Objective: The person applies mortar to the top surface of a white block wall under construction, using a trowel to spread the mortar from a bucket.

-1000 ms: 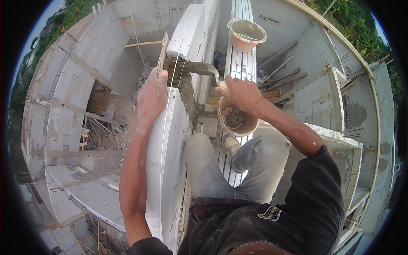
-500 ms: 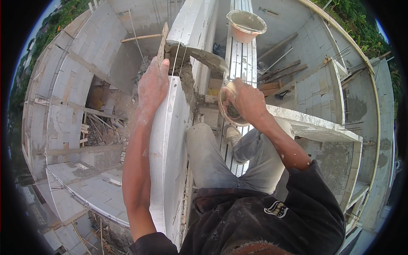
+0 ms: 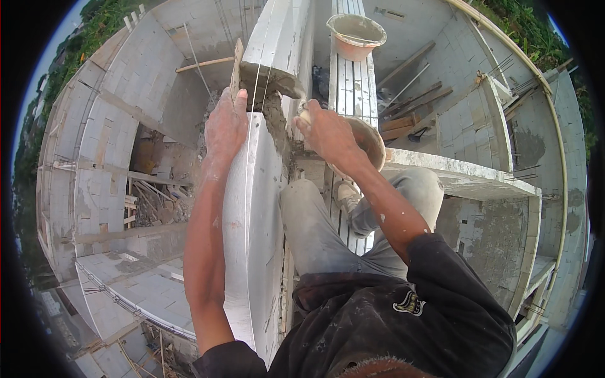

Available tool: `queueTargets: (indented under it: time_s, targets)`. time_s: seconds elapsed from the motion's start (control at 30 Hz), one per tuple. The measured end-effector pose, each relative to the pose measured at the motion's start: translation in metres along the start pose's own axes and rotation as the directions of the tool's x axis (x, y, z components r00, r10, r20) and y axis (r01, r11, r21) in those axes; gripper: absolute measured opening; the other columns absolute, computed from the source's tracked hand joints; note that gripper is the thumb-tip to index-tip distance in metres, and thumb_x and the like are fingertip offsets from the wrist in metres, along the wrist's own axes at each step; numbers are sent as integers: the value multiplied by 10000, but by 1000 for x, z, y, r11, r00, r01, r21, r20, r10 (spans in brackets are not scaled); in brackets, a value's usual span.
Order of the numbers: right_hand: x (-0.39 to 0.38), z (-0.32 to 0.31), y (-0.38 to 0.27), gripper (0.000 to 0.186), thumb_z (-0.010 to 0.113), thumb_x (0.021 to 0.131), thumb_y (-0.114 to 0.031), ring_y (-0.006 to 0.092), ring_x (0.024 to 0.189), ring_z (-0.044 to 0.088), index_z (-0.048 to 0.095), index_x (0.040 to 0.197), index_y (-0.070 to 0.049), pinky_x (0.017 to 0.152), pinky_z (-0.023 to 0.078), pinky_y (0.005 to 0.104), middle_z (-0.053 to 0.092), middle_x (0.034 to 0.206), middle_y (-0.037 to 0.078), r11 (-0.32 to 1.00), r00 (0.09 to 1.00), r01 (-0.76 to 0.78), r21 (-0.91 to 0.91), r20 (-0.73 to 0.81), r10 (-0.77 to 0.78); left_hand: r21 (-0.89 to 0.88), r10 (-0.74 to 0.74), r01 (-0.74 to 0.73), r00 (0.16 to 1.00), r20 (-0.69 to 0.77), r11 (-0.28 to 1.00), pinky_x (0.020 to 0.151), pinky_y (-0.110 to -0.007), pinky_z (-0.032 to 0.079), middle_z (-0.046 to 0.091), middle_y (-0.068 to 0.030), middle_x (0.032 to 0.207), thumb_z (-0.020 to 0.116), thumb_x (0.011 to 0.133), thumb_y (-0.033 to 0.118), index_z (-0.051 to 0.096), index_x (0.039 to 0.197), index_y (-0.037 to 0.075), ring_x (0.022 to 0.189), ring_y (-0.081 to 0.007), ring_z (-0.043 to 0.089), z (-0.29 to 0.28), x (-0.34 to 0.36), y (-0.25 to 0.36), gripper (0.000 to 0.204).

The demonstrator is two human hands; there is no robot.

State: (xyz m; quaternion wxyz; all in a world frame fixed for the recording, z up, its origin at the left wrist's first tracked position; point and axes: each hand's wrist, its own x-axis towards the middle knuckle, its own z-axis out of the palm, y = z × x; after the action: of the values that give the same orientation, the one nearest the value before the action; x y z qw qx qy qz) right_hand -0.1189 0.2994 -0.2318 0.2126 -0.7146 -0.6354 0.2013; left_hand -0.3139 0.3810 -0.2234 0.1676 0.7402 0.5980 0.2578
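Observation:
My left hand point(image 3: 225, 126) grips a narrow board point(image 3: 238, 57), held upright against the left face of the white block wall point(image 3: 242, 252), at a gap below the upper block point(image 3: 272, 31). My right hand point(image 3: 328, 135) is closed on the pale handle of a trowel point(image 3: 302, 114); its mortar-covered blade reaches toward the gap and is partly hard to tell from the grey mortar point(image 3: 277, 120) there. Thin white strings run along the wall top. A bucket point(image 3: 372, 145) sits just behind my right hand, partly hidden by it.
A second bucket point(image 3: 357, 49) sits farther along a narrow metal plank point(image 3: 353, 85) beside the wall; my legs are over its near part. Block-walled rooms with rubble and timber point(image 3: 157, 195) lie far below on the left. A white beam point(image 3: 466, 176) crosses at right, with loose timbers beyond.
My right hand and trowel have moved left, toward the wall gap, uncovering less of the bucket behind. My left hand has stayed on the board, with only a slight shift in view.

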Motion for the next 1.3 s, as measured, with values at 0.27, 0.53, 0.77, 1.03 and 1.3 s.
queueTargets:
  time_s: [0.27,0.53,0.77,1.03,1.3]
  targets:
    - [-27,-10,35,434,547,962,-375,454,893,638,509,1167,5,802,484,515,660,911,273,998,1000,18,60,1,-18,23,-27,27,1000,5,999,953,-503,447,610,-285,1196,365,1015,472,466,1358,-27,1122,-446,579,4,3,-6,613]
    - [4,-59,91,399,512,969,-413,421,855,648,478,1170,-70,744,511,512,666,920,209,860,950,286,-423,241,-198,-36,20,-20,1000,-15,999,944,-502,446,627,-269,1164,338,1022,465,504,1333,27,1097,-452,583,2,1,-3,562]
    - [76,-50,103,405,511,968,-439,408,837,651,499,1174,-90,734,515,510,669,923,203,789,900,429,-441,279,-333,-19,-21,21,1000,-9,1000,932,-511,447,635,-255,1147,329,1026,463,517,1318,59,1090,-458,581,-2,1,6,533]
    - [52,-84,137,436,538,956,-434,397,838,659,519,1235,-98,736,522,502,671,867,200,819,903,419,-391,273,-331,-51,-27,26,1000,-10,998,950,-507,442,625,-270,1168,329,1025,476,505,1348,55,1116,-462,570,-3,-2,7,559]
    - [55,-75,83,407,540,959,-413,393,807,664,531,1178,-70,737,536,492,665,793,198,809,883,463,-362,266,-386,8,-24,24,999,-29,1000,958,-496,440,621,-274,1181,326,1025,484,479,1374,21,1123,-457,574,-2,-1,9,599]
